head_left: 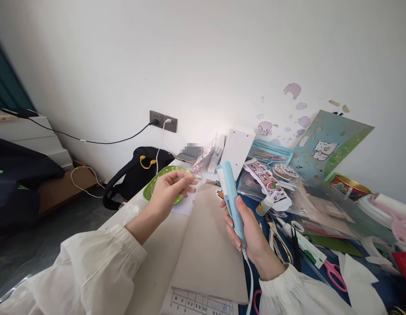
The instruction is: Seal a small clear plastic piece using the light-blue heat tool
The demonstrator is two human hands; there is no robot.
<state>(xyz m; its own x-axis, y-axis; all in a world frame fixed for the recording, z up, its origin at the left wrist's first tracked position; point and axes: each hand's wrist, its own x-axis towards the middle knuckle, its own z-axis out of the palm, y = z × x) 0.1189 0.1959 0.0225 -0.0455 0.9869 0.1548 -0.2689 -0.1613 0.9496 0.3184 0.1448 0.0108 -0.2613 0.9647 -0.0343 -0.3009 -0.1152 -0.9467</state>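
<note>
My right hand (244,227) is wrapped round a light blue mini hair straightener (231,201), held upright with its plates at the top and its white cord (250,280) running down. My left hand (171,188) is closed in a pinch in front of a green speckled tray (152,189). Whatever sits between its fingertips is small and see-through or hidden; I cannot make it out. Just beyond those fingertips shows a small pinkish cutout (191,190). Below both hands lies a beige board (209,249) on a printed sheet (199,302).
On the right lie pink-handled scissors (334,274), pliers (277,240), a small glue bottle (265,205), a sticker strip (268,183) and plastic bags. A white box (237,151) and a phone (189,153) stand by the wall. A black backpack (133,175) is beside the table.
</note>
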